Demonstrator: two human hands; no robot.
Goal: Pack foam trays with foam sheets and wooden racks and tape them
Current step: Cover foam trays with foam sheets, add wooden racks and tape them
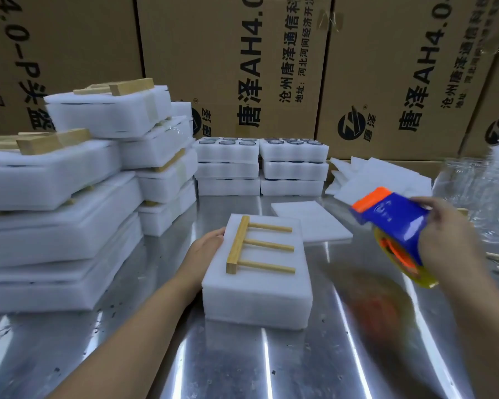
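Observation:
A white foam tray (pixel 257 295) covered by a foam sheet sits in the middle of the metal table (pixel 185 364). A wooden rack (pixel 257 245) with three pegs lies flat on top of it. My left hand (pixel 206 249) presses against the tray's left side, fingers at the top edge. My right hand (pixel 444 234) holds a blue and orange tape dispenser (pixel 395 228) in the air to the right of the tray, tilted, with its yellow tape roll at the lower end. The dispenser is blurred.
Taped foam packs with wooden racks (pixel 69 180) are piled on the left. Foam trays holding round glass items (pixel 260 165) are stacked at the back centre. Loose foam sheets (pixel 311 223) lie right of the tray, more behind (pixel 380 177). Cardboard boxes (pixel 236 61) form the back wall.

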